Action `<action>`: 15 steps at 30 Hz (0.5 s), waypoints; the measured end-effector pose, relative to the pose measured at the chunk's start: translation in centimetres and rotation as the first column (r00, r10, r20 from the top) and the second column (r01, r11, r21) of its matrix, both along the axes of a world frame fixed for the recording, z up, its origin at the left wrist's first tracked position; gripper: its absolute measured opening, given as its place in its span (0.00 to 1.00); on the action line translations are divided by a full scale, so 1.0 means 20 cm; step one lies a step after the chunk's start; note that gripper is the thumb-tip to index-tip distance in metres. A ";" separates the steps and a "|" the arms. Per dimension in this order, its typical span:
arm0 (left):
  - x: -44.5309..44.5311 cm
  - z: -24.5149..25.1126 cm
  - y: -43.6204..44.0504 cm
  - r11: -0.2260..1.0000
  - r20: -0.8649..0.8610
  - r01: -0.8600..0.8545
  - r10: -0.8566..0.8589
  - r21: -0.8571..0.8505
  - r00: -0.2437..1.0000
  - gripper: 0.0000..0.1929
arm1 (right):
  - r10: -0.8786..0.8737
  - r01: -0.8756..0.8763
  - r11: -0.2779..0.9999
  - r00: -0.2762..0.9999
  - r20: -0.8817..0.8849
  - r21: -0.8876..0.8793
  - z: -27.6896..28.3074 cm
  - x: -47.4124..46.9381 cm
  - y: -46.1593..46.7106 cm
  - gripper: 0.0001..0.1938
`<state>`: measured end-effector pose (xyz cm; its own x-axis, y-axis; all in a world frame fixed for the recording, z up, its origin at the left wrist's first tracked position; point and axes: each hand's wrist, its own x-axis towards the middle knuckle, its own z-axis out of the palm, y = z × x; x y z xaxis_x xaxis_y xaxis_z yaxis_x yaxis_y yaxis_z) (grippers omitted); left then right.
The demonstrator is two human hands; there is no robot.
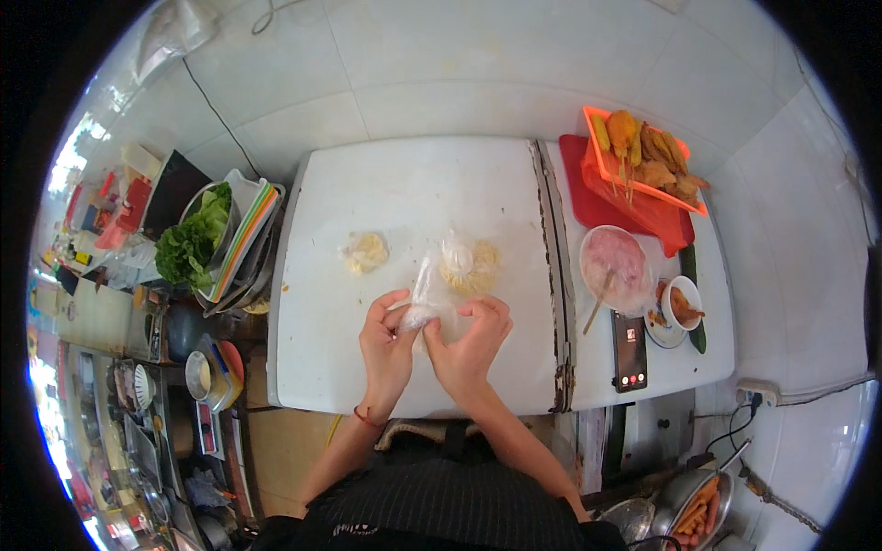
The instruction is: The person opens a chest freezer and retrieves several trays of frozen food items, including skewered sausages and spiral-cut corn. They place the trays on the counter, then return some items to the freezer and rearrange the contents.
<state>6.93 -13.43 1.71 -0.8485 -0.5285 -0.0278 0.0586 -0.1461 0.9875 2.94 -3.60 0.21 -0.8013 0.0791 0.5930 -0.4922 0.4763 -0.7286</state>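
A clear plastic bag [422, 303] is gathered between my two hands, low over the white surface [413, 186]. My left hand [387, 337] pinches the gathered film between thumb and fingers. With its thumb against the same film, my right hand [467, 337] has its other fingers curled and raised. Beyond my right hand lies a clear bag of pale yellow, crumbly or stringy food [482, 268]. A smaller clear bag with pale yellow contents [365, 253] rests farther left. What the bag in my hands contains is hard to see.
On the right stand an orange basket of fried food [665, 175], a bowl of pink paste [613, 265] with a stick, a phone [630, 351] and a small white bowl [682, 303]. Lettuce [196, 237] and stacked trays [244, 237] are at the left. A rusty seam [555, 275] splits the surface.
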 end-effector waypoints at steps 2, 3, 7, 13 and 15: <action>-0.01 -0.01 0.00 0.998 0.081 -0.005 0.000 0.055 0.997 0.10 | -0.058 0.059 0.997 0.998 -0.025 0.049 0.00 0.00 0.01 0.17; -0.01 -0.01 0.00 0.995 0.082 0.009 -0.017 0.097 0.997 0.11 | -0.054 0.060 0.994 0.996 -0.069 0.095 0.00 0.00 0.02 0.16; -0.01 -0.03 -0.02 0.997 0.150 0.069 -0.075 0.047 0.986 0.13 | -0.006 0.025 0.967 0.997 -0.075 0.253 0.00 0.01 0.06 0.11; 0.01 -0.07 -0.06 0.984 0.186 0.158 -0.171 0.083 0.968 0.10 | 0.092 -0.092 0.977 0.996 0.007 0.190 -0.03 0.02 0.05 0.09; 0.01 -0.08 -0.07 0.978 0.217 0.148 -0.177 0.144 0.960 0.09 | 0.184 -0.194 0.974 0.978 0.096 0.114 -0.04 0.02 0.04 0.10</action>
